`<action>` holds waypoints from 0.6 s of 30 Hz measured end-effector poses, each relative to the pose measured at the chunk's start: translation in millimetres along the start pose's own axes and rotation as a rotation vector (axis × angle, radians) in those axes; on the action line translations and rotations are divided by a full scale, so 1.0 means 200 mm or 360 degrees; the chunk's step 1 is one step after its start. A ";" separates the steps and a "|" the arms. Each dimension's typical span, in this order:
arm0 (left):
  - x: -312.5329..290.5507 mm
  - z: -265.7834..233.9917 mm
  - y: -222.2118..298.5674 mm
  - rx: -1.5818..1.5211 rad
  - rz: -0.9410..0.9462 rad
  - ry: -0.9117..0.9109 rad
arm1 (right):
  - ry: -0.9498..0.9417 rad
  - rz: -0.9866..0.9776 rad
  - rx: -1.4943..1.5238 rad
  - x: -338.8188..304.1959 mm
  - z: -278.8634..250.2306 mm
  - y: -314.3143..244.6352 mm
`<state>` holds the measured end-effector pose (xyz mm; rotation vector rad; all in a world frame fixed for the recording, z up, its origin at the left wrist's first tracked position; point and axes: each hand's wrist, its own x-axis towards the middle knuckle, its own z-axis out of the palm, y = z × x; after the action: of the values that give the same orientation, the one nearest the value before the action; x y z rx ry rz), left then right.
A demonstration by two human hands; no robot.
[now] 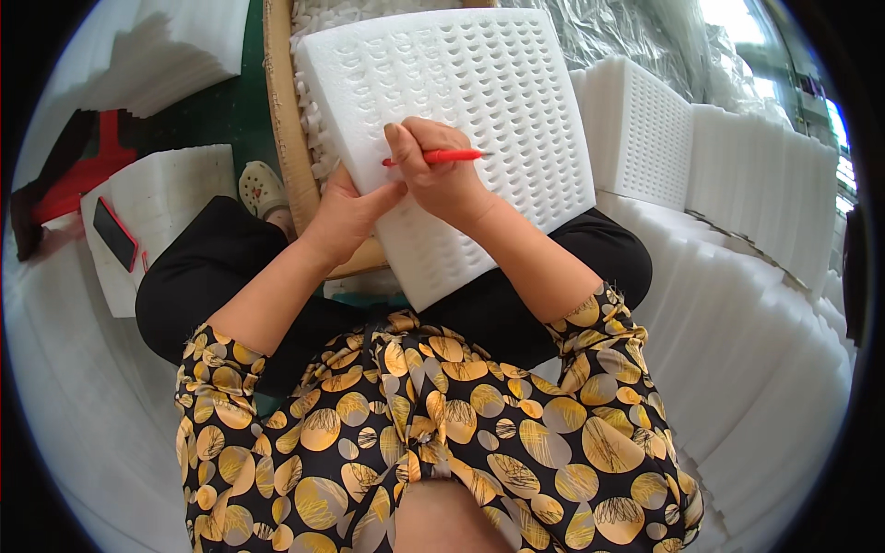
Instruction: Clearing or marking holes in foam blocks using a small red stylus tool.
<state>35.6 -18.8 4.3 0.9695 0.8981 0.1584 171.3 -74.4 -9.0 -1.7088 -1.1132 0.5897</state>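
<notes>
A white foam block [522, 101] with rows of small half-round cuts lies tilted across my lap and the edge of a cardboard box. My right hand [446, 177] is closed in a fist around a red pen [454, 156], over the block's left part. The pen lies nearly level, its thin dark end pointing right. My left hand [347, 219] grips the block's left edge, thumb on the top face and close to my right hand. The fingers of that hand are partly hidden by the block.
The cardboard box [288, 120] holds loose white foam bits [318, 152]. At the left, a phone [115, 233] with a red edge rests on a foam piece [180, 184]. Stacks of foam sheets [737, 341] stand at the right, with another perforated block [651, 138] and clear plastic wrap [627, 41] behind.
</notes>
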 end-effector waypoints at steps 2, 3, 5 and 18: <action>0.01 -0.01 -0.03 0.0072 0.0022 -0.0027 | 0.0043 -0.0190 -0.0168 0.00 0.02 0.00; 0.01 -0.01 -0.04 0.0145 0.0044 -0.0056 | 0.0088 -0.0380 -0.0335 0.00 0.03 0.01; 0.02 -0.02 -0.06 0.0293 0.0089 -0.0116 | 0.0180 -0.0759 -0.0673 0.00 0.04 0.01; 0.03 -0.05 -0.03 -0.0098 -0.0059 -0.0064 | 0.0130 0.0245 0.0641 0.00 -0.05 -0.06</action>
<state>29.6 -13.3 -6.1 0.8953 0.8687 0.1341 175.3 -77.7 6.2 -1.4586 -0.7482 0.7756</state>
